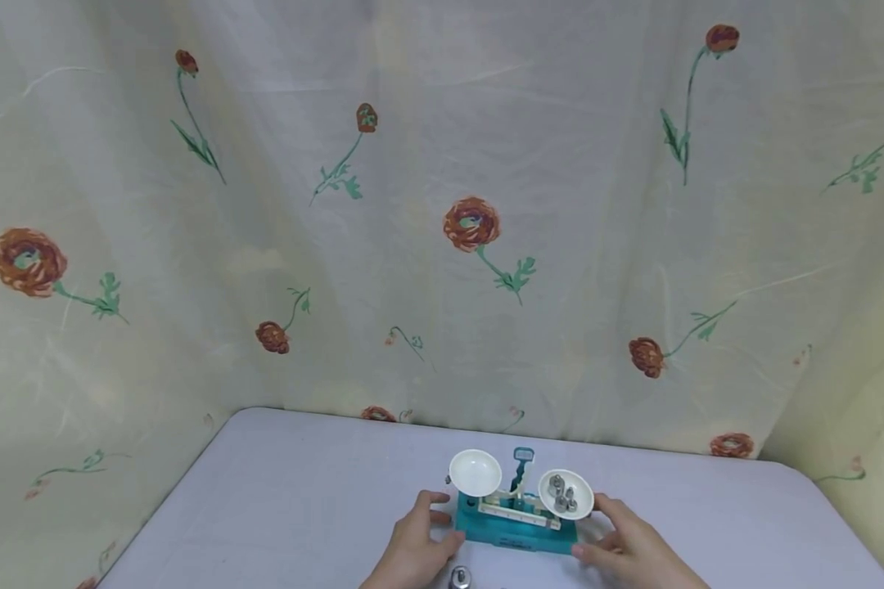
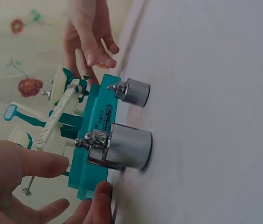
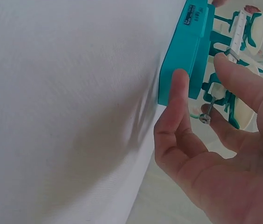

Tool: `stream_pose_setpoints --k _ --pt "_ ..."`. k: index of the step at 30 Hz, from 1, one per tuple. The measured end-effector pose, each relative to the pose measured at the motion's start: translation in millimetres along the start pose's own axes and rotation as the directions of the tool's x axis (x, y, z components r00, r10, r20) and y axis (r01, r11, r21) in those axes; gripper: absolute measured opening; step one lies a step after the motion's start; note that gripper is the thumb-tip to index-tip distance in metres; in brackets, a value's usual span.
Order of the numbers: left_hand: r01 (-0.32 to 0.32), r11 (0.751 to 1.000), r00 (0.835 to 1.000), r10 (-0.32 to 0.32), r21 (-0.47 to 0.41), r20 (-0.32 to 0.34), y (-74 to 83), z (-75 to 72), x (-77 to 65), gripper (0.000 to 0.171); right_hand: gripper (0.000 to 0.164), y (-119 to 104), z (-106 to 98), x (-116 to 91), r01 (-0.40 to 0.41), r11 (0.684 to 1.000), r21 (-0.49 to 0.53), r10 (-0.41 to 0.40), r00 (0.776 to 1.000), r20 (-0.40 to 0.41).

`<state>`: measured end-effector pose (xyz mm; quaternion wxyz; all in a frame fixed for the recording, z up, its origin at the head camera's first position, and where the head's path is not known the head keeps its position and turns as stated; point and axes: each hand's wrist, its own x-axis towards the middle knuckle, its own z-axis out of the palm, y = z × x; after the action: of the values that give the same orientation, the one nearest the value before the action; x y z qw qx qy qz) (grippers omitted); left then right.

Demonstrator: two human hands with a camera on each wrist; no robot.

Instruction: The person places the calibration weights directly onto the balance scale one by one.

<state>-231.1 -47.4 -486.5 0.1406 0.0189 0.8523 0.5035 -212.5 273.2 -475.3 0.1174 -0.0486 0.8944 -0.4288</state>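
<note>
A teal balance scale (image 1: 517,536) with two white pans stands between the hands. Several small metal weights (image 1: 562,493) lie in its right pan; its left pan (image 1: 475,473) bears nothing. At the base's left end is the left hand (image 1: 417,541), its fingers spread and a fingertip against the lower corner. Opposite it, the right hand (image 1: 631,546) has one extended fingertip (image 3: 180,80) touching the base's end, other fingers spread beside the pan. A large cylindrical weight (image 2: 130,146) and a smaller one (image 2: 136,92) stand in front of the base.
The white tabletop (image 1: 287,499) extends to both sides of the scale. A flower-patterned curtain (image 1: 560,245) hangs behind the table's far edge and round its sides.
</note>
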Motion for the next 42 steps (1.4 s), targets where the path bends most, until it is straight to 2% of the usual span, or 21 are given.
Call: stream_pose_setpoints --k 3,8,10,14,17,22,25,26,27,31,33,34,36,42 --pt "-0.005 1.0 1.0 0.005 0.018 0.015 1.1 -2.4 -3.3 0.05 0.091 0.2 3.0 2.2 -0.047 0.999 0.001 0.047 0.999 -0.007" --pt "-0.075 0.996 0.996 0.073 0.04 0.051 4.1 -8.5 -8.0 0.04 0.092 1.6 7.6 3.6 -0.029 0.999 -0.025 0.029 1.0 -0.008" --pt "-0.088 0.995 0.994 0.085 0.047 0.069 6.2 -10.0 -9.4 0.037 0.093 0.0 10.2 3.8 -0.045 0.999 -0.024 0.045 0.999 -0.018" --pt "-0.087 0.995 0.991 0.081 0.055 0.109 7.3 -10.6 -10.4 0.035 0.097 -5.9 16.3 4.4 -0.131 0.991 0.001 0.131 0.99 -0.048" --pt "-0.098 0.993 0.985 0.086 0.072 0.15 -4.2 -7.6 -2.5 0.031 0.096 -9.1 19.4 4.8 -0.176 0.984 0.001 0.175 0.983 -0.051" --pt "-0.087 0.994 0.967 0.07 0.059 0.246 -46.8 4.6 31.6 0.028 0.087 -9.4 22.0 1.5 -0.181 0.983 -0.03 0.179 0.981 -0.075" --pt "-0.066 0.997 0.955 0.051 0.04 0.291 -64.4 8.9 46.4 0.027 0.091 -7.0 24.7 0.1 -0.204 0.979 -0.013 0.202 0.976 -0.082" --pt "-0.065 0.997 0.951 0.051 0.036 0.305 -66.0 8.7 47.0 0.026 0.093 -6.0 25.7 0.1 -0.212 0.977 -0.003 0.211 0.974 -0.083" --pt "-0.058 0.997 0.95 0.043 0.04 0.311 -56.3 5.8 37.6 0.024 0.093 -5.2 26.7 0.0 -0.217 0.976 0.007 0.217 0.973 -0.082" --pt "-0.049 0.999 0.924 0.037 0.023 0.38 -59.0 4.1 38.5 0.022 0.095 4.0 26.7 3.6 -0.21 0.978 -0.009 0.209 0.976 -0.067" --pt "-0.052 0.998 0.914 0.035 0.029 0.404 -62.2 4.7 41.5 0.022 0.092 8.3 25.3 5.5 -0.195 0.98 -0.042 0.192 0.98 -0.052" --pt "-0.061 0.998 0.907 0.046 0.023 0.42 -74.5 7.6 52.2 0.023 0.093 10.1 25.0 6.8 -0.19 0.98 -0.053 0.188 0.981 -0.05" --pt "-0.076 0.996 0.904 0.054 0.036 0.424 -74.9 7.2 53.2 0.022 0.092 9.0 25.1 7.8 -0.202 0.977 -0.069 0.199 0.979 -0.047" --pt "-0.083 0.995 0.905 0.054 0.052 0.423 -75.2 7.3 55.1 0.021 0.066 -4.8 30.6 5.6 -0.217 0.972 -0.094 0.205 0.971 -0.121"
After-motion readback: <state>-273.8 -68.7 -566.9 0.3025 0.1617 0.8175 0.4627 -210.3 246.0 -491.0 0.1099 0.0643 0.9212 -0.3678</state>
